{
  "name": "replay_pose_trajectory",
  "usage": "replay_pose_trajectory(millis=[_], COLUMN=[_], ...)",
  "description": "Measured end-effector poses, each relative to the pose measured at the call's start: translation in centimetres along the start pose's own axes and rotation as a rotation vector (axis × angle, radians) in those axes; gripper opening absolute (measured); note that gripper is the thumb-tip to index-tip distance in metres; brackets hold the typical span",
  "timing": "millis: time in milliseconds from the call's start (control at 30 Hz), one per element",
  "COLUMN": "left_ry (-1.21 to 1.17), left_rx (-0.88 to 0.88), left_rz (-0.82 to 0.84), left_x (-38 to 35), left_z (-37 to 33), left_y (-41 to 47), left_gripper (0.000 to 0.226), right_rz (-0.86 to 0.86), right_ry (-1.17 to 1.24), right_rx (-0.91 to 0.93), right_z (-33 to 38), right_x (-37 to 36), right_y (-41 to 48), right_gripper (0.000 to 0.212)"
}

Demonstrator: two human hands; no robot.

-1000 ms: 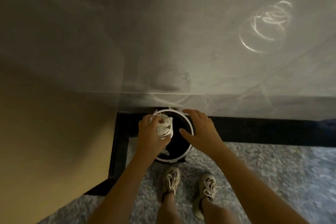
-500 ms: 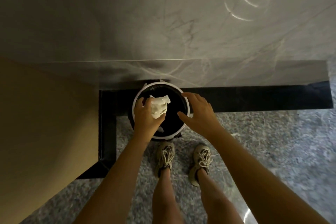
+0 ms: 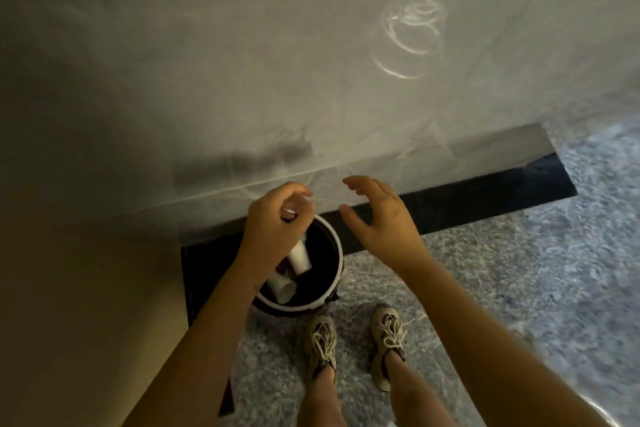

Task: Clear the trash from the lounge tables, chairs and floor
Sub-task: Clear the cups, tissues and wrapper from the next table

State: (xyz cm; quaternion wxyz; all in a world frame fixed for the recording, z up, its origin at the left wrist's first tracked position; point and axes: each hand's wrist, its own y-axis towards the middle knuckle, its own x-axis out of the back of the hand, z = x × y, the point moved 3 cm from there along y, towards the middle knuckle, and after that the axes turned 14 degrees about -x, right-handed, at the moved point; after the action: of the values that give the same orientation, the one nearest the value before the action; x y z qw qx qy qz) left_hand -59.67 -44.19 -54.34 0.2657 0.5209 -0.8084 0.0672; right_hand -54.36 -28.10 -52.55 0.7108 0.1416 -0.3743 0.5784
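A round black trash bin with a white rim stands on the floor against the wall, just ahead of my shoes. Two white paper cups lie inside it. My left hand hovers over the bin's far left rim with its fingers curled. Only a small sliver of the white crumpled tissue shows between its fingertips; the rest is hidden by the hand. My right hand is raised above the bin's right side, fingers spread, holding nothing.
A grey marble wall rises right behind the bin, with a black skirting strip along its foot. A beige wall panel closes the left side. Speckled grey stone floor extends to the right.
Both hands have lifted off the bin's rim. The tissue, plainly sticking out of my left hand before, is now almost hidden. The right hand has spread its fingers.
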Motion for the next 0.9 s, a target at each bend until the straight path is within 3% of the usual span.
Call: replay_pose_trajectory(millis=[233,467,667,900], left_ry=[-0.111,-0.244,-0.41,-0.648], left_rx=[-0.294,-0.634,-0.948,-1.237], left_rz=[0.196,0.353,0.521,0.771], left_x=[-2.0,-7.5,-14.1,-19.5], left_z=[-13.3,-28.8,-45.4,-61.2], left_y=[6.2,9.1,3.7,-13.1], left_gripper=[0.01,0.015,0.016,0.023], right_rz=[-0.299,-0.739,-1.135,-1.511], right_ry=[0.112,0.106,0.057,-0.069], right_rx=[-0.08,-0.182,-0.309,-0.592], right_z=[1.0,-1.0,-3.7,-4.5], right_x=[12.4,27.0,36.1,38.3], right_y=[-3.8,-12.6,-29.4,-55.9], right_gripper=[0.036,0.033,0.031,0.034])
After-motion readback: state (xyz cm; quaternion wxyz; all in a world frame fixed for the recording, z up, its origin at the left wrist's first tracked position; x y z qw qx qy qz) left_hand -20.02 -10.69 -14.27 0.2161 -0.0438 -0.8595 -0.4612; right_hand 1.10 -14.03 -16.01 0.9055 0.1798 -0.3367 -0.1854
